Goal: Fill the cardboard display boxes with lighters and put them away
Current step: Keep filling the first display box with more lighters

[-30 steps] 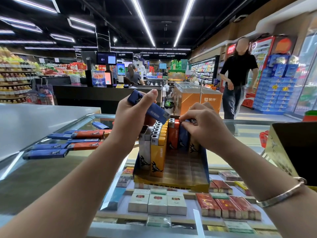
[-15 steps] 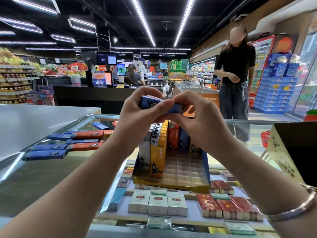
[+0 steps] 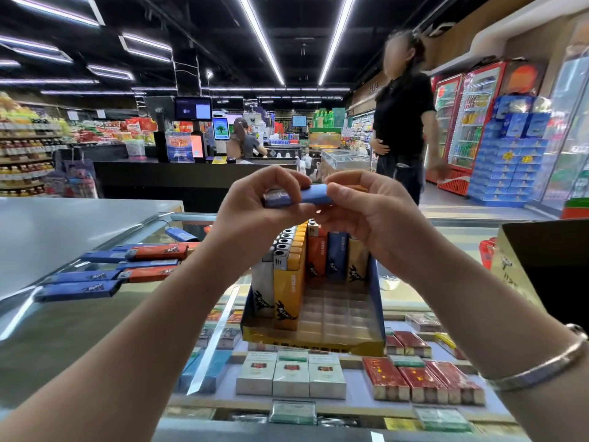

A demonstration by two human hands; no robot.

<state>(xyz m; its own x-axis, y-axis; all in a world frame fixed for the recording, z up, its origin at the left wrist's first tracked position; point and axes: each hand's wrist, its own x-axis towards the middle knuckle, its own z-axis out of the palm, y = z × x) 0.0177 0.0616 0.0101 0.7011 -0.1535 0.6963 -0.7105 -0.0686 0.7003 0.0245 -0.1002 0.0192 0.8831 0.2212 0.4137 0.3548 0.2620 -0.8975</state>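
A blue lighter [image 3: 298, 196] lies level between both hands, raised above the display box. My left hand [image 3: 255, 215] grips its left end and my right hand [image 3: 366, 212] pinches its right end. Below them the blue and yellow cardboard display box [image 3: 376, 295] stands on the glass counter. White, yellow, orange and blue lighters [image 3: 288, 282] stand upright along its left side and back. The front right of its tray holds none. Several loose blue and orange lighters [image 3: 105, 272] lie flat on the glass at the left.
Cigarette packs [image 3: 290, 374] lie under the glass counter top. A dark open carton with a gold flap [image 3: 522, 269] stands at the right edge. A person in black [image 3: 403, 122] stands beyond the counter, near drink fridges [image 3: 468, 122]. Checkout desks are further back.
My right hand left the box and rose to take the far end of the blue lighter. Both hands turned the lighter level. The person in black walked closer.
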